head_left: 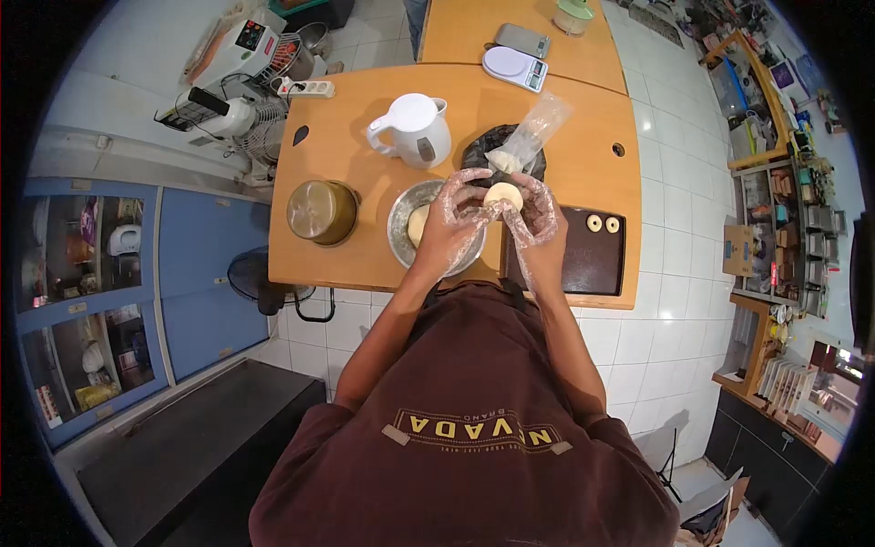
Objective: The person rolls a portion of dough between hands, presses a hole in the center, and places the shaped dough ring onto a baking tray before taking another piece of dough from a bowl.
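Between my two floury hands is a small round piece of pale dough [503, 196]. My left hand [454, 217] grips its left side with thumb and fingers. On the other side my right hand [538, 221] holds it too, both thumbs meeting at its lower edge. Below my left hand stands a metal bowl [397, 239] with a larger lump of dough [417, 225] in it, partly hidden by the hand. To the right lies a dark baking tray [592, 260] bearing two small dough rings [603, 223]. Beyond my fingers a clear plastic bag [538, 128] with pale contents rests on a black plastic bag [488, 144].
On the wooden table [355, 91] are a white electric kettle [419, 132] and a brassy round container [321, 212] to the left. A white kitchen scale [513, 67] sits farther back, near a power strip [310, 88]. A black fan [260, 278] stands beside the table's left edge.
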A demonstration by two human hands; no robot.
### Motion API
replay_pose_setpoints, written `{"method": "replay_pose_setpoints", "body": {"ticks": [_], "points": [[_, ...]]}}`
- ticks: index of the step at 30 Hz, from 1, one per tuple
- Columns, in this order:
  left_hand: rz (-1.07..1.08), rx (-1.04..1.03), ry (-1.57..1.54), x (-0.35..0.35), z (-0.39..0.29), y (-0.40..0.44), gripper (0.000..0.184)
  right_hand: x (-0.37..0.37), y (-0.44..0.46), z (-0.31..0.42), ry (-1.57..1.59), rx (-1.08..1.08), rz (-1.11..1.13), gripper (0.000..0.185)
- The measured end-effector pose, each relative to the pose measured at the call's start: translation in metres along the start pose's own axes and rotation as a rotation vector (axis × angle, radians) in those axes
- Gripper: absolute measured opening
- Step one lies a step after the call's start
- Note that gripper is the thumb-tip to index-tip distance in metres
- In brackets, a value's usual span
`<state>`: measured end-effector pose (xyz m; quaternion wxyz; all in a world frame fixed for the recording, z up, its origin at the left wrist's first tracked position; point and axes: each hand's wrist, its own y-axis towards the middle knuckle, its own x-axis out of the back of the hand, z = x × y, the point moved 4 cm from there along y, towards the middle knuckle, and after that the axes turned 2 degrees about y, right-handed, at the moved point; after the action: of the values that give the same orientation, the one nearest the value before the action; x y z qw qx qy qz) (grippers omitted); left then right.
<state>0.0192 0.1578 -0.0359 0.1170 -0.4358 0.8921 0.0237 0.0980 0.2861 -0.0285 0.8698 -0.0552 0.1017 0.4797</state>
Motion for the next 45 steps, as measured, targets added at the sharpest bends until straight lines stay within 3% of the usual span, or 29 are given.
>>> {"method": "replay_pose_setpoints", "body": {"ticks": [8,18,24,30,39,45], "points": [[0.014,-0.016,0.07,-0.004,-0.003,-0.002,0.055,0.008,0.007,0.004,-0.148,-0.04,0.143,0.043],[0.066,-0.069,0.104,-0.005,-0.005,0.002,0.054,0.006,0.001,0.011,-0.223,0.032,0.089,0.046],[0.09,-0.171,0.384,-0.007,-0.017,-0.003,0.057,0.008,0.001,0.01,-0.177,0.036,0.038,0.049],[0.029,-0.241,0.378,-0.005,-0.01,0.001,0.055,0.007,0.001,0.009,-0.269,0.049,0.073,0.05],[0.012,-0.163,0.326,-0.006,-0.012,-0.005,0.056,0.005,0.003,0.007,-0.197,0.045,0.064,0.049],[-0.008,-0.062,0.133,0.005,-0.01,0.003,0.056,0.0,0.003,0.007,-0.231,0.044,0.129,0.047]]}}
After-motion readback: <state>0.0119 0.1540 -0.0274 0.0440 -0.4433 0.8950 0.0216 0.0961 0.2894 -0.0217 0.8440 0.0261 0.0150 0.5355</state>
